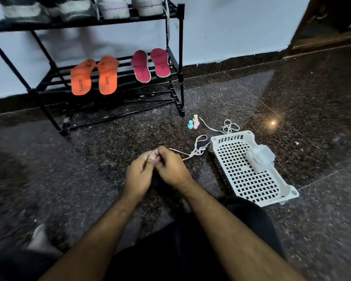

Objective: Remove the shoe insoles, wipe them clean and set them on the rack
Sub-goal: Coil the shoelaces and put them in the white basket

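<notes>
Insoles — orange pair [93, 75] & pink pair [150, 64] on rack [180, 57] already; both hands [157, 169] curled together, pinching sth small — can't tell what.

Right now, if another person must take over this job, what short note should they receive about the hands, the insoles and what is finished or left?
Hands: left hand and right hand meet low over the floor, fingers curled together around something small; what it is cannot be told.
Insoles: two orange insoles and two pink insoles lie on the middle shelf of the black shoe rack.
Shoes stand on the top shelf.
On the floor: white basket holding a wipes pack, loose shoelaces.
Done: four insoles racked.
Left: nothing visible; check the shoes for further insoles.
</notes>
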Tool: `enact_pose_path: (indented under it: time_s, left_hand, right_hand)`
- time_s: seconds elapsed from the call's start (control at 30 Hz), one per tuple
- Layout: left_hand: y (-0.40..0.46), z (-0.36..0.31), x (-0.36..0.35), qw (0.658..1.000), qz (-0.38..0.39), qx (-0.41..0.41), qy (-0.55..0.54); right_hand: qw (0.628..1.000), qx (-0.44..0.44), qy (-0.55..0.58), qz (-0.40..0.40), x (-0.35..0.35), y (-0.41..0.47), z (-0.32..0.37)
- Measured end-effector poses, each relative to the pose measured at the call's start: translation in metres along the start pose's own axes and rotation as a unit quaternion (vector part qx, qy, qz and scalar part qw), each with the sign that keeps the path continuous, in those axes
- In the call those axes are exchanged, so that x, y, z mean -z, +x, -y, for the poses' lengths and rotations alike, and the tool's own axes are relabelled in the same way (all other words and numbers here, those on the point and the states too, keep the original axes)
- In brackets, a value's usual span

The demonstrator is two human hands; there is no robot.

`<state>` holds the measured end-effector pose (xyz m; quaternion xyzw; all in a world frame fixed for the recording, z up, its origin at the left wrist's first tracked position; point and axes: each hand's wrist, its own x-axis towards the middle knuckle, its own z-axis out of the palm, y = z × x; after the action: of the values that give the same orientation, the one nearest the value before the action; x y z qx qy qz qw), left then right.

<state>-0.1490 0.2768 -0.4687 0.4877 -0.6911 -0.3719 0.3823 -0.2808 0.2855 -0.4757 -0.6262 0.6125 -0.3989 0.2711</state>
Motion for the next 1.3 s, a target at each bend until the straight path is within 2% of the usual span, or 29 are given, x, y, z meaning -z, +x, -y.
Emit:
enact_pose_path:
  time_s: [0.17, 0.23, 0.3, 0.37, 0.43, 0.5, 0.57, 0.6, 0.7, 0.77, 0.9, 0.97, 1.03, 1.13, 1.17, 1.2, 1.23, 1.3]
  left_hand:
    - [0.0, 0.0, 0.036, 0.998, -0.055, 0.011, 0.017]
    - [0.0, 0.0, 0.049, 0.995, -0.075, 0.043, -0.048]
    - [-0.001, -0.004, 0.061, 0.979, -0.081, 0.099, -0.16]
    - [-0.002, -0.013, 0.077, 0.932, -0.081, 0.161, -0.316]
    - [-0.001, -0.018, 0.091, 0.861, -0.091, 0.194, -0.461]
    - [0.002, -0.02, 0.1, 0.83, -0.09, 0.219, -0.505]
    - [0.01, -0.023, 0.099, 0.839, -0.068, 0.25, -0.479]
    - [0.014, -0.025, 0.097, 0.856, -0.045, 0.257, -0.445]
    - [0.029, -0.032, 0.092, 0.915, 0.05, 0.23, -0.329]
    - [0.038, -0.031, 0.09, 0.93, 0.089, 0.205, -0.293]
    - [0.044, -0.017, 0.083, 0.957, 0.116, 0.193, -0.185]
    - [0.043, -0.007, 0.076, 0.96, 0.135, 0.196, -0.147]
    - [0.042, 0.006, 0.066, 0.974, 0.123, 0.164, -0.096]
    - [0.037, 0.024, 0.059, 0.99, 0.019, 0.091, 0.103]
    - [0.035, 0.024, 0.058, 0.991, -0.024, 0.081, 0.107]
    - [0.032, 0.023, 0.057, 0.993, -0.054, 0.089, 0.052]
    - [0.03, 0.017, 0.057, 0.989, -0.081, 0.117, -0.048]
    - [0.027, 0.005, 0.058, 0.946, -0.112, 0.187, -0.239]
  right_hand:
    - [0.997, -0.035, 0.074, -0.01, -0.026, -0.014, 0.019]
    - [0.998, -0.024, 0.061, 0.012, -0.033, -0.017, 0.023]
    - [0.998, -0.004, 0.04, 0.045, -0.038, -0.016, 0.025]
    - [0.996, 0.019, 0.03, 0.079, -0.045, -0.013, 0.027]
    - [0.99, 0.043, 0.031, 0.134, -0.052, -0.01, 0.03]
    - [0.977, 0.046, 0.047, 0.202, -0.058, -0.009, 0.032]
    - [0.967, 0.023, 0.078, 0.241, -0.062, -0.003, 0.032]
    - [0.967, 0.007, 0.092, 0.238, -0.062, 0.003, 0.028]
    - [0.969, -0.032, 0.151, 0.194, -0.051, 0.024, 0.025]
    - [0.964, -0.062, 0.201, 0.161, -0.041, 0.038, 0.022]
    - [0.939, -0.183, 0.284, 0.057, -0.024, 0.048, 0.018]
    - [0.94, -0.185, 0.285, 0.045, -0.024, 0.048, 0.018]
    - [0.937, -0.169, 0.298, 0.066, -0.029, 0.046, 0.02]
    - [0.949, -0.1, 0.28, 0.103, -0.031, 0.039, 0.026]
    - [0.957, -0.069, 0.261, 0.109, -0.03, 0.036, 0.029]
    - [0.963, -0.043, 0.242, 0.115, -0.031, 0.033, 0.031]
    - [0.966, -0.024, 0.226, 0.127, -0.032, 0.028, 0.034]
    - [0.965, 0.002, 0.196, 0.173, -0.036, 0.02, 0.035]
